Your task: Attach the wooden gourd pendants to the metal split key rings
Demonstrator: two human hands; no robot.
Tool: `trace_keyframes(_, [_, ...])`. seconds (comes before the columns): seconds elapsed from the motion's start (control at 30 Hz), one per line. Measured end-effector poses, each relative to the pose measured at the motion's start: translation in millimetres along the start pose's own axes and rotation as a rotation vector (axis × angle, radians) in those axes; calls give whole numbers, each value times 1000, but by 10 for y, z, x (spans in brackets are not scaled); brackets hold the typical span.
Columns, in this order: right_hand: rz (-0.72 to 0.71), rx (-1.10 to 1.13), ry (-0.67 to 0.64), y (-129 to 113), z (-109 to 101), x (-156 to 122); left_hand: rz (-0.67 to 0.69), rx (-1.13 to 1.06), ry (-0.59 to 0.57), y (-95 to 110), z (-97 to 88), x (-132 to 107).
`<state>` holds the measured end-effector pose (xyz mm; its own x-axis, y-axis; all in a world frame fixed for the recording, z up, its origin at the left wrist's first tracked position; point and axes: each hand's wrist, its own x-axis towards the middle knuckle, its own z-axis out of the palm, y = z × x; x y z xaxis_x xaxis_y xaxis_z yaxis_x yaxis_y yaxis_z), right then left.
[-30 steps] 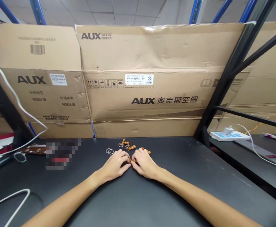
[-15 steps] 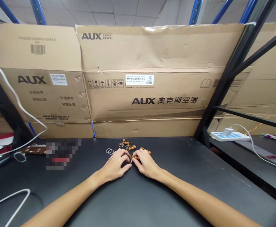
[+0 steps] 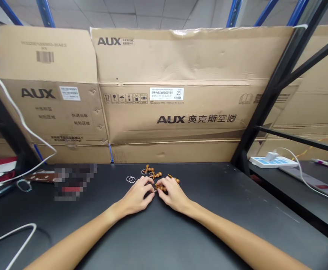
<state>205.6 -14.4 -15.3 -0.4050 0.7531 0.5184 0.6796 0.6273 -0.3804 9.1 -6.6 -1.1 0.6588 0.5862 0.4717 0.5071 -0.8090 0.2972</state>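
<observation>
You have one left hand (image 3: 138, 195), one right hand (image 3: 172, 193), two loose metal rings (image 3: 130, 179), two beaded charms (image 3: 157, 174), one dark surface (image 3: 164, 240) and one power strip (image 3: 285, 162); further beads (image 3: 162, 188) are partly hidden.

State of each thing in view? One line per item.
Left hand: fingers curled; grip too small to tell.
Right hand: fingers curled over a beaded charm, which it partly hides.
Two loose rings: lying down, overlapping.
Two beaded charms farther back: lying down, a ring at each.
White charger: plugged into the power strip.
Cardboard panels: upright.
</observation>
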Motion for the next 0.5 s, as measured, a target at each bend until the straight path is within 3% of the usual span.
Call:
trace_keyframes(0.2, [-78,58,-37,-11,-6,-15,-9,-16,-6,-21,9,8])
trace_keyframes(0.4, [87,-11,56,30,10,-5,8,-14,-4,-30,10,1])
trace_keyframes(0.5, [-6,63,11,27,2,-14,-16,-26,-6,-17,7,-5])
